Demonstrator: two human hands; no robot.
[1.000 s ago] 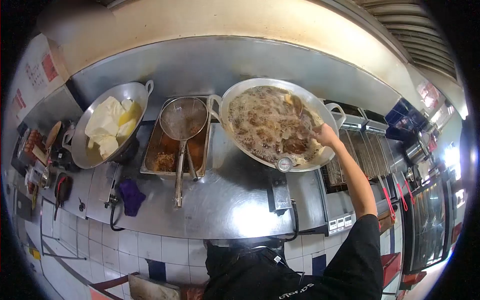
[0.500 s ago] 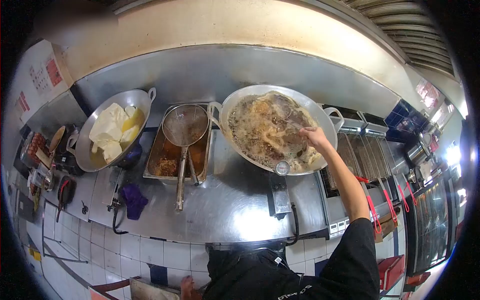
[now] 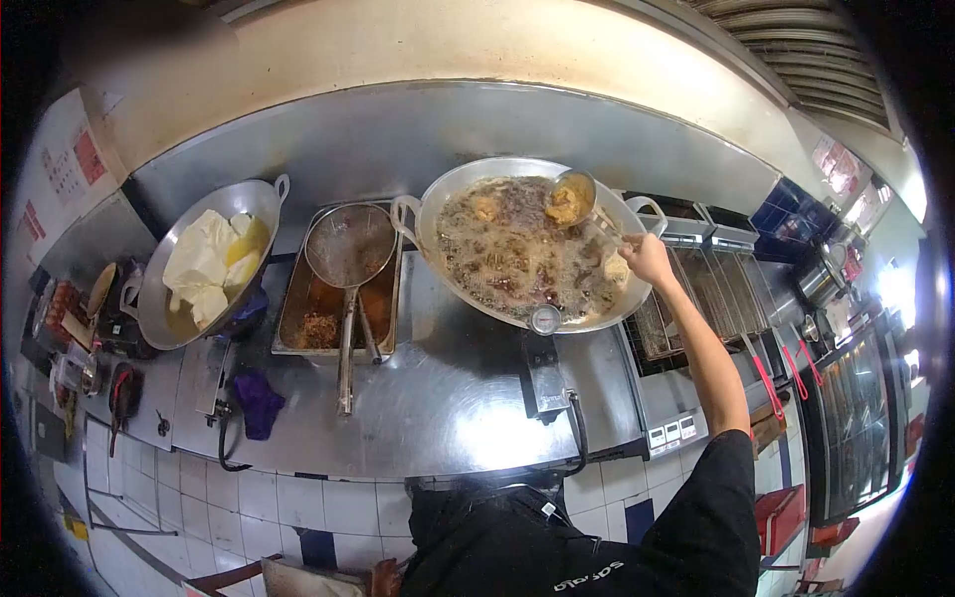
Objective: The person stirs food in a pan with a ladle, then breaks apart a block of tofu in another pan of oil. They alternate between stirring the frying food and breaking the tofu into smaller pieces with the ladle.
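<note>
My right hand (image 3: 647,257) is closed round the handle of a round strainer ladle (image 3: 572,199) at the right side of a large wok (image 3: 468,171). Golden fried pieces lie in the ladle's bowl, above the bubbling dark oil near the wok's far right rim. More pieces float in the oil. A round dial thermometer (image 3: 545,318) sits at the wok's near rim. My left hand (image 3: 386,577) shows only in part low down, beside my dark clothing, and its fingers cannot be made out.
Left of the wok, a mesh strainer (image 3: 350,244) rests over a metal tray (image 3: 282,343). Farther left stands a pan (image 3: 149,308) with white blocks and yellow fat. A purple cloth (image 3: 258,405) lies on the steel counter. Fryer baskets with red handles (image 3: 764,383) are at the right.
The ladle has risen out of the oil with fried pieces in it, and my right hand has moved slightly to the right. The whole view has shifted a little.
</note>
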